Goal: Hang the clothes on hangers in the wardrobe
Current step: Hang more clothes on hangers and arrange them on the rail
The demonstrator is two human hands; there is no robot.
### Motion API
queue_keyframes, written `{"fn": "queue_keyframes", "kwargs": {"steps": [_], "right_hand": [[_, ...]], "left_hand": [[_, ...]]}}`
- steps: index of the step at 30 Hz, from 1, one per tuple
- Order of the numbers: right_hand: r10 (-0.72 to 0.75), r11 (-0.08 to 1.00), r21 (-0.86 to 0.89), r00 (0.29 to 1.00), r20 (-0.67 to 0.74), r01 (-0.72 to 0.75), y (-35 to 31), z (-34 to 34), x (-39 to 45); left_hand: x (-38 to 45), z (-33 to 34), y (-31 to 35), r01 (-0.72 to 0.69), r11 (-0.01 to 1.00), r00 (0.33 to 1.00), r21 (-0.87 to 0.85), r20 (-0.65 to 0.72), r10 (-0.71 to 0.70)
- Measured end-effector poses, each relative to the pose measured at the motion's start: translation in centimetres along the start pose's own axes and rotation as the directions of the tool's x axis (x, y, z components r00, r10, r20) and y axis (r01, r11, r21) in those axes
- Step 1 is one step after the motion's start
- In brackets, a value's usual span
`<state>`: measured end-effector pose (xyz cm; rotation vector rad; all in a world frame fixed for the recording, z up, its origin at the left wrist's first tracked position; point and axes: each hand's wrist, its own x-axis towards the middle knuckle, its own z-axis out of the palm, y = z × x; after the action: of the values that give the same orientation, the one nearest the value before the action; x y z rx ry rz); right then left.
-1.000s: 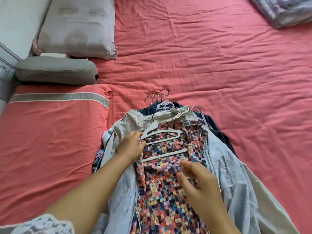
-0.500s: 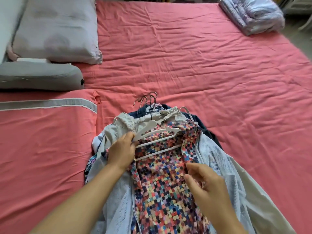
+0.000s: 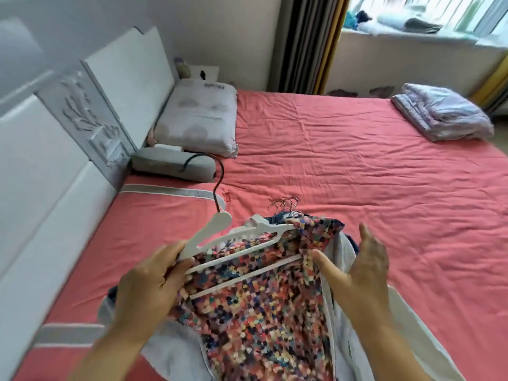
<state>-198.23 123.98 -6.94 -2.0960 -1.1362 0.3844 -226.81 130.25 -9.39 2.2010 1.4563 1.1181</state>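
lifted now, white hanger (image 3: 220, 237) gripped by left hand (image 3: 148, 284); right hand (image 3: 362, 268) open beside patterned garment (image 3: 261, 312).

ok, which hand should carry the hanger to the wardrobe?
Left. The left hand already grips the white hanger at its end; the right hand is open beside the patterned garment.

You're in a bedroom at home, pretty clearly. There's a big bed (image 3: 343, 166) with a wrinkled coral-red sheet, a pale padded headboard (image 3: 90, 105) with a carved panel along the left, a grey pillow (image 3: 198, 116) and a grey bolster (image 3: 173, 163) up against it. A folded quilt (image 3: 442, 116) sits at the far corner, striped curtains (image 3: 308, 42) hang by a bright window (image 3: 428, 15) with stuff on the sill.
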Motion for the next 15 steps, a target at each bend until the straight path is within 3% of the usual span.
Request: {"fn": "queue_keyframes", "kwargs": {"steps": [4, 7, 12, 13, 15], "right_hand": [[-0.044, 0.937, 0.349, 0.997, 0.06, 0.02, -5.7, 0.3, -3.6], [-0.203, 0.802, 0.59, 0.971, 0.128, 0.09, -9.9, 0.2, -7.1], [-0.485, 0.572, 0.783, 0.871, 0.083, 0.244, -16.3, -1.7, -12.9], [-0.578, 0.478, 0.848, 0.809, 0.106, 0.231, -18.9, -2.4, -16.3], [-0.671, 0.375, 0.892, 0.738, 0.072, 0.254, -20.7, -3.8, -18.6]], "left_hand": [[-4.3, -8.3, 2.4, 0.058, 0.994, 0.981, 0.087, -0.189, -0.04], [-8.0, -14.3, 4.5, 0.079, 0.981, 0.957, 0.176, -0.288, -0.025], [-14.1, -22.6, 7.2, 0.137, 0.934, 0.936, 0.329, -0.353, -0.013], [-17.8, -26.0, 9.0, 0.223, 0.894, 0.91, 0.388, -0.412, -0.048], [-19.5, -27.8, 9.7, 0.25, 0.877, 0.909, 0.409, -0.412, -0.067]]}}
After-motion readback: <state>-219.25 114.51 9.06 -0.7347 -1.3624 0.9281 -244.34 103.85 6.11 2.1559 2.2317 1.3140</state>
